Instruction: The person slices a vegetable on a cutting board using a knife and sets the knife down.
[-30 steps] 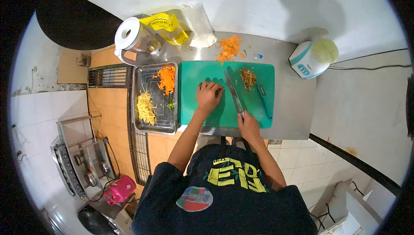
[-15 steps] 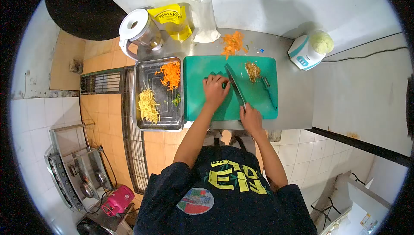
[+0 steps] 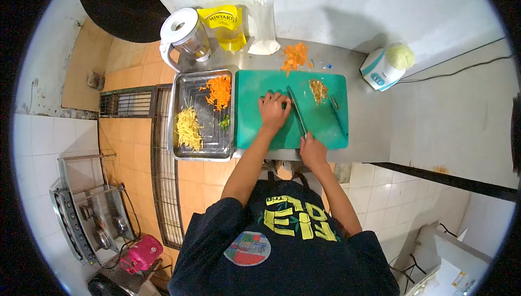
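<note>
My right hand [image 3: 313, 151] is closed round the handle of a kitchen knife [image 3: 298, 114], whose blade points away from me over the green cutting board [image 3: 255, 136]. My left hand [image 3: 274, 110] rests on the board just left of the blade, fingers curled down on a small dark green vegetable [image 3: 284, 102] that is mostly hidden. To the blade's right lie a heap of brown chopped bits [image 3: 318, 90] and a peeler [image 3: 339, 117]. Left of the board, a metal tray [image 3: 209, 155] holds orange shreds [image 3: 218, 92], pale yellow strips [image 3: 189, 127] and chopped green bits [image 3: 224, 122].
Orange peelings [image 3: 294, 57] lie behind the board. At the back left stand a blender jug [image 3: 187, 34], a yellow oil pouch [image 3: 228, 27] and a bag of white powder [image 3: 263, 30]. A white blender base [image 3: 377, 72] with a pale green round vegetable [image 3: 400, 56] on top stands right.
The knife blade has come closer to the left hand's fingertips and looks more upright. The whole view has shifted slightly; both hands keep their hold.
</note>
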{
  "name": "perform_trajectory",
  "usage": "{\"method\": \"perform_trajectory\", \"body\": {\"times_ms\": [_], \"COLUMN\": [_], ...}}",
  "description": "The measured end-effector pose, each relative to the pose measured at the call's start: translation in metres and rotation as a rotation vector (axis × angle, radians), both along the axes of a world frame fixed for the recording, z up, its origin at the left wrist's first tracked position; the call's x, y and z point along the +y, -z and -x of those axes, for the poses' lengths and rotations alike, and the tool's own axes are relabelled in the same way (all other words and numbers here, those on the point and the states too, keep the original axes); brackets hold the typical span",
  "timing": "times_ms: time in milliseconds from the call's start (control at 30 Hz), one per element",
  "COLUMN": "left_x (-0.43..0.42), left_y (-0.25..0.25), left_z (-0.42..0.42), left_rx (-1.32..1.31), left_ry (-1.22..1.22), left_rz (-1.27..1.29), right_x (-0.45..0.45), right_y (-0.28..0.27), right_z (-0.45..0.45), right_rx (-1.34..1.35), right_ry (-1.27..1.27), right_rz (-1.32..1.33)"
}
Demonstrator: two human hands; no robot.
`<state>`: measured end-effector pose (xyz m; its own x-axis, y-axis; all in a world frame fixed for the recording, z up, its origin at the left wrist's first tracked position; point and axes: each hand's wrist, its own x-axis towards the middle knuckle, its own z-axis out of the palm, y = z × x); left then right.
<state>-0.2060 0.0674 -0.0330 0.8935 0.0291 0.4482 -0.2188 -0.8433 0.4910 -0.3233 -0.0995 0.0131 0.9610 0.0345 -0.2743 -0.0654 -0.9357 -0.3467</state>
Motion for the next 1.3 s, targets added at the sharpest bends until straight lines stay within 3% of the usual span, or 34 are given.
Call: {"method": "perform_trajectory", "body": {"times_ms": [300,433,833,1300], "left_x": [0.003,0.003,0.0,0.008], "left_y": [0.004,0.002,0.001,0.009], "left_z": [0.003,0.008,0.008,0.002], "left_rx": [0.001,-0.036,-0.076,0.059], "left_ry": [0.06,0.057,0.039,0.107], "left_rz": [0.036,0.005,-0.002,0.07], "right_x": [-0.037,-0.033,-0.01,0.0], "right_y": [-0.04,-0.018,0.004,0.005], "right_z": [0.061,0.071,0.027,0.005], "right_rx": [0.144,-0.028,-0.049,0.035], "right_ry": [-0.016,0.042,0.036,0.009], "right_rz": [0.01,-0.058,-0.095,-0.033]}}
